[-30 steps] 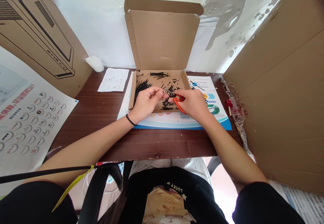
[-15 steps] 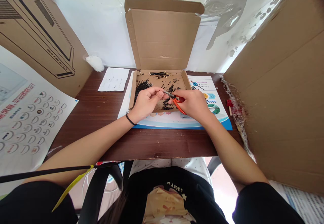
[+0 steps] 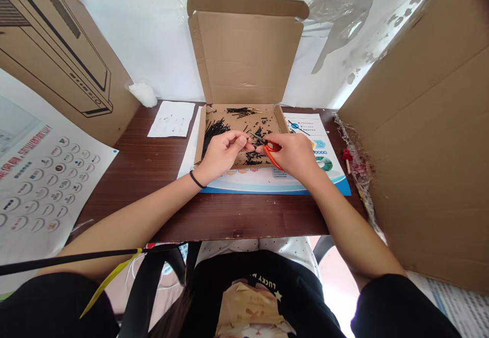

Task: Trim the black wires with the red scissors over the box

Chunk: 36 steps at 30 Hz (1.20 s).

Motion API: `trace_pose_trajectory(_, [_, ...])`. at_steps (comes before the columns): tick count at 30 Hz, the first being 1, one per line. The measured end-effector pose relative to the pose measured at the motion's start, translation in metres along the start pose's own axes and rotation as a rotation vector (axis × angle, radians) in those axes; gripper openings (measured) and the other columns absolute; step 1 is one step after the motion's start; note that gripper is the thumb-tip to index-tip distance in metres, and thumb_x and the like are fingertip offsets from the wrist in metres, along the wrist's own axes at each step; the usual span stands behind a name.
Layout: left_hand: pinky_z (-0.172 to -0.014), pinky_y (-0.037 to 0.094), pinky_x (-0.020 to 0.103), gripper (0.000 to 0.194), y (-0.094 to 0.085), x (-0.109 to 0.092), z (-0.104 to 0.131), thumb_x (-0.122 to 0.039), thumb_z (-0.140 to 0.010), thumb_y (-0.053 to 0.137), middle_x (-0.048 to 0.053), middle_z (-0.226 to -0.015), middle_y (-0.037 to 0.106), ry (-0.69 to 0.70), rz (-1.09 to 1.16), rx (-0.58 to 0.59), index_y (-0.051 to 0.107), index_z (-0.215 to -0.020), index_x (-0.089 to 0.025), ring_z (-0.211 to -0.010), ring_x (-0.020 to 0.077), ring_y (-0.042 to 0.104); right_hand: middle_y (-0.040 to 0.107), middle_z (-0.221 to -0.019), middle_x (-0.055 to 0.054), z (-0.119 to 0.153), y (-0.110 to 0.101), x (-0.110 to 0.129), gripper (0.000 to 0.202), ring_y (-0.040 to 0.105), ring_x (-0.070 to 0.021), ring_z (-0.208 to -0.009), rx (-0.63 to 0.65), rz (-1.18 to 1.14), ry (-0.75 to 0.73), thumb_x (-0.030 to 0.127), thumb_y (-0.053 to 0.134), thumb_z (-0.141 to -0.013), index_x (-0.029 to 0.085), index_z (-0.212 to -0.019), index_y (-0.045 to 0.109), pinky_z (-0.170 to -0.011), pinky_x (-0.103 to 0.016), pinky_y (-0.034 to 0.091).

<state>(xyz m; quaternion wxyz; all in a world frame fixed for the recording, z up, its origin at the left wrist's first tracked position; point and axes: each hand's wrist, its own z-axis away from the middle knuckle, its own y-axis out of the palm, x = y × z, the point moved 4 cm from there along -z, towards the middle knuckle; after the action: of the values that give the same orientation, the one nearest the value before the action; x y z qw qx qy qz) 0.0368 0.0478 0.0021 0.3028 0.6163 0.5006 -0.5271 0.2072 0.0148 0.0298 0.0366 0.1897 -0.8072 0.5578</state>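
Observation:
My right hand [image 3: 296, 154] is closed round the orange handles of a pair of scissors [image 3: 272, 155], whose dark blades point left. My left hand [image 3: 225, 152] is pinched just left of the blade tips; what its fingertips hold is too small to make out. Both hands are over the front of an open cardboard box [image 3: 286, 121]. Inside it, a thick bundle of black thin sticks [image 3: 216, 131] lies at the left. A smaller bunch of black pieces with gold-coloured ends [image 3: 242, 111] lies at the back. Short black bits [image 3: 254, 158] are scattered across the box floor.
The box lid [image 3: 246, 55] stands upright against the wall. A printed sheet [image 3: 332, 182] lies under the box, and a white paper with small marks [image 3: 171, 119] is at the left. Large cardboard panels [image 3: 420, 139] flank the table. A small red object [image 3: 346, 155] sits at the right edge.
The scissors have moved slightly right, away from my left fingertips, and the blades now show apart from them. My left hand stays nearly in place.

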Motion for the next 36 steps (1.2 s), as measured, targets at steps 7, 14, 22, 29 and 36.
trace_pose_trajectory(7, [-0.073, 0.051, 0.026, 0.043, -0.0002, 0.0009, -0.0005, -0.058, -0.087, 0.059, 0.007, -0.081, 0.073, 0.026, -0.009, 0.022, 0.065, -0.09, -0.016, -0.073, 0.0134, 0.065, 0.062, -0.061, 0.0, 0.0008, -0.0031, 0.0012, 0.029, 0.044, -0.0124, -0.057, 0.015, -0.095, -0.036, 0.048, 0.06, -0.085, 0.023, -0.08, 0.074, -0.057, -0.025, 0.024])
trace_pose_trajectory(14, [-0.072, 0.049, 0.026, 0.042, -0.0011, -0.0022, -0.0001, -0.057, -0.09, 0.056, 0.005, -0.078, 0.072, 0.069, -0.09, 0.037, 0.065, -0.09, -0.016, -0.072, 0.0129, 0.064, 0.06, -0.06, 0.0, 0.0004, -0.002, 0.0004, 0.028, 0.043, -0.012, -0.056, 0.029, -0.11, -0.049, 0.046, 0.06, -0.084, 0.022, -0.081, 0.074, -0.056, -0.026, 0.024])
trace_pose_trajectory(22, [-0.071, 0.049, 0.027, 0.044, -0.0021, -0.0023, -0.0001, -0.058, -0.09, 0.055, 0.004, -0.075, 0.07, 0.092, -0.125, 0.056, 0.066, -0.091, -0.016, -0.071, 0.0132, 0.063, 0.059, -0.059, 0.001, 0.001, -0.0009, -0.0008, 0.028, 0.044, -0.0125, -0.057, 0.035, -0.062, -0.076, 0.047, 0.06, -0.085, 0.022, -0.081, 0.072, -0.056, -0.026, 0.023])
trace_pose_trajectory(29, [-0.07, 0.049, 0.026, 0.044, 0.0, 0.0019, -0.0006, -0.059, -0.089, 0.056, 0.004, -0.075, 0.071, 0.095, -0.12, 0.062, 0.066, -0.091, -0.016, -0.071, 0.0134, 0.064, 0.055, -0.058, 0.0, 0.0006, 0.0035, -0.004, 0.037, 0.044, -0.0134, -0.058, 0.043, 0.039, -0.056, 0.053, 0.057, -0.085, 0.021, -0.066, 0.063, -0.056, -0.027, 0.019])
trace_pose_trajectory(36, [-0.07, 0.05, 0.024, 0.04, 0.0004, 0.0006, -0.0004, -0.056, -0.086, 0.063, 0.005, -0.08, 0.07, 0.033, 0.013, 0.029, 0.062, -0.087, -0.016, -0.072, 0.0113, 0.064, 0.048, -0.055, 0.0, -0.0008, -0.0012, -0.0016, 0.044, 0.031, -0.0125, -0.057, 0.05, -0.086, 0.078, 0.057, 0.054, -0.087, 0.021, -0.061, 0.056, -0.056, -0.026, 0.021])
